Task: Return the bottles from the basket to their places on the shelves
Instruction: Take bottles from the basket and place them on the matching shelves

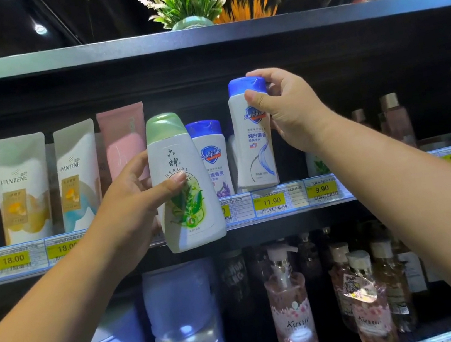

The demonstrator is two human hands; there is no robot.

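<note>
My left hand [138, 201] grips a white herbal bottle with a green cap [187, 206], held in front of the shelf edge and tilted slightly left. My right hand [288, 108] pinches the blue cap and upper part of a white Safeguard bottle [253, 152], whose base sits at the front of the middle shelf [282, 209], above the 11.90 price tag. Another blue-capped Safeguard bottle [213, 158] stands on the shelf between the two held bottles. The basket is out of view.
Pantene pouches [21, 186] and a pink tube [123, 139] stand at the left of the middle shelf. Dark and pink bottles fill its right side. The lower shelf holds pump bottles [291, 307] and pale purple containers [182, 323]. A potted plant [187, 0] tops the unit.
</note>
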